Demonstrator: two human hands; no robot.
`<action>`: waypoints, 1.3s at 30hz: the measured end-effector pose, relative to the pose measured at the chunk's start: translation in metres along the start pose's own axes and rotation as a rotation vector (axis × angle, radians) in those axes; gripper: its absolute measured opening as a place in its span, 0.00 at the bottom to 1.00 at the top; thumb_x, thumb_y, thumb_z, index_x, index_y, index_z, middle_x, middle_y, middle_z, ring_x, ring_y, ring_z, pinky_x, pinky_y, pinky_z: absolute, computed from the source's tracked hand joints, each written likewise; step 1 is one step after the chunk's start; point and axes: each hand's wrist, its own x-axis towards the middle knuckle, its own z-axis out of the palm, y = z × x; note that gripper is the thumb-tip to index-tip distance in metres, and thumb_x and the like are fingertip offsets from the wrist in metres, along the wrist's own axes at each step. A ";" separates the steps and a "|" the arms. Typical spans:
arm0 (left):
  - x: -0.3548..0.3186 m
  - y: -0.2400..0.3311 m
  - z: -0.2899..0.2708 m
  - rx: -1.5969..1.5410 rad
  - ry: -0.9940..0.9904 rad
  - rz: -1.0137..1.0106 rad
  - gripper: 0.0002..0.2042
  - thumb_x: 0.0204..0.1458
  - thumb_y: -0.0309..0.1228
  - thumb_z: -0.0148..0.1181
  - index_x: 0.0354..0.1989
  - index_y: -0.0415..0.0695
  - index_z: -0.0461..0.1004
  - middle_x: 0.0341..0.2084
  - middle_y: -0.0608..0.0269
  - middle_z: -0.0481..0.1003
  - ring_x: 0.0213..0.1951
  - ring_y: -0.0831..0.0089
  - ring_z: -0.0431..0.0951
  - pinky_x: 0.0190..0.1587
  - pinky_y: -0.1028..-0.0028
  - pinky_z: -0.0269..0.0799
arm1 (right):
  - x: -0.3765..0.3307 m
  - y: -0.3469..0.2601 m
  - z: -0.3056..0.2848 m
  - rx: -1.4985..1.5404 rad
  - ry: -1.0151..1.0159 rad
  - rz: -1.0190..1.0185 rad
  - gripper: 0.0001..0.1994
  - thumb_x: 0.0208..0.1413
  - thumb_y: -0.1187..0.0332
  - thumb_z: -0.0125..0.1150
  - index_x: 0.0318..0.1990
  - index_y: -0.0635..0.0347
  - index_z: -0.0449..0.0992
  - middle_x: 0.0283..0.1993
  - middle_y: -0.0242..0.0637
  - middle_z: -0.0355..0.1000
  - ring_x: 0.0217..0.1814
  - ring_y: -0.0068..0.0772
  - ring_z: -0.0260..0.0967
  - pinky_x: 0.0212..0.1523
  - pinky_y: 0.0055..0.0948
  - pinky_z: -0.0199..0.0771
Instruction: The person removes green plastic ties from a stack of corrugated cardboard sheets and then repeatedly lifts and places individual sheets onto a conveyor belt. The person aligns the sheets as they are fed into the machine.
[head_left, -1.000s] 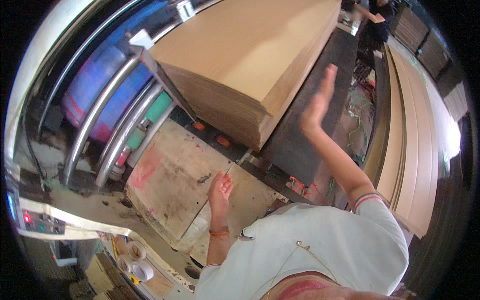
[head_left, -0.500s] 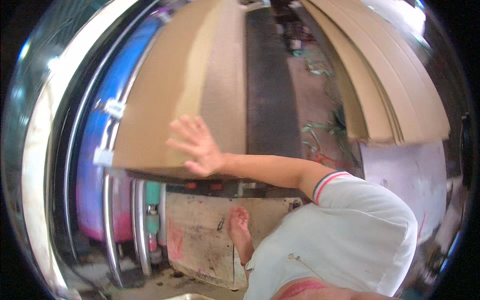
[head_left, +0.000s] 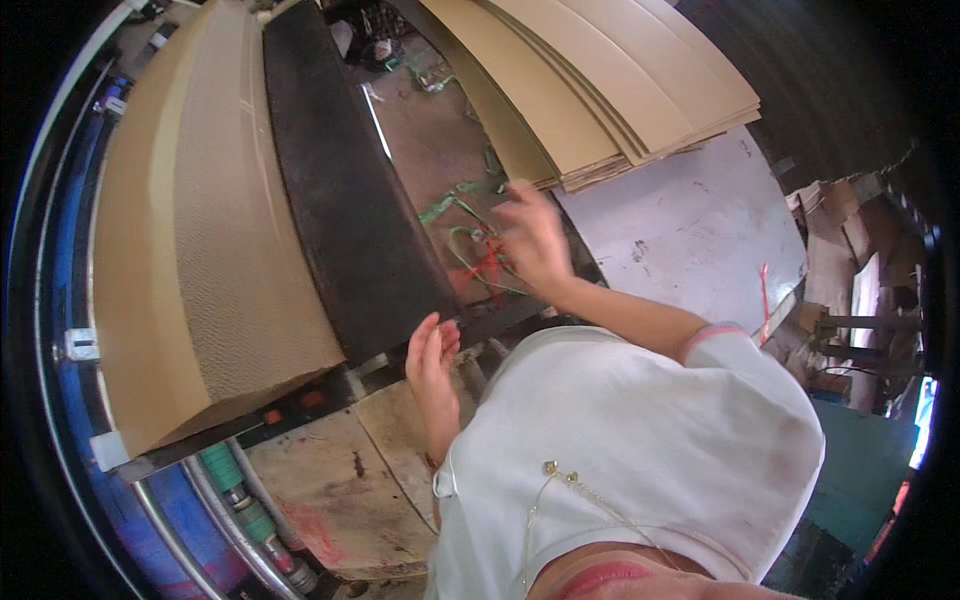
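Note:
My right hand (head_left: 535, 240) is in the air close to the near corner of a stack of brown cardboard sheets (head_left: 600, 110). Motion blurs it somewhat, but its fingers look apart and nothing shows in them. Lower and to the left, my left hand (head_left: 430, 362) is raised near the end of a dark flat strip (head_left: 350, 200), fingers stretched out and holding nothing. Left of that strip lies a large brown cardboard sheet (head_left: 215, 230), bent along its length, on the machine; neither hand touches it.
A pale sheet-topped surface (head_left: 690, 220) supports the stack. Green and red strapping scraps (head_left: 485, 255) lie on the floor between strip and stack. Metal rails (head_left: 215, 520) and a blue panel (head_left: 150, 540) run along the left. A stained board (head_left: 330, 480) lies below the machine's near edge.
My right hand has left the cardboard on the left and swung right toward the stack. My left hand has come up. The whole view has turned to the right.

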 end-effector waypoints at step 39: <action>0.144 -0.067 0.272 0.279 -0.341 0.146 0.51 0.55 0.58 0.50 0.67 0.23 0.33 0.67 0.26 0.34 0.70 0.38 0.31 0.70 0.50 0.31 | 0.069 0.100 -0.121 0.702 -0.029 1.165 0.21 0.65 0.49 0.46 0.43 0.59 0.74 0.46 0.41 0.76 0.47 0.34 0.74 0.49 0.34 0.76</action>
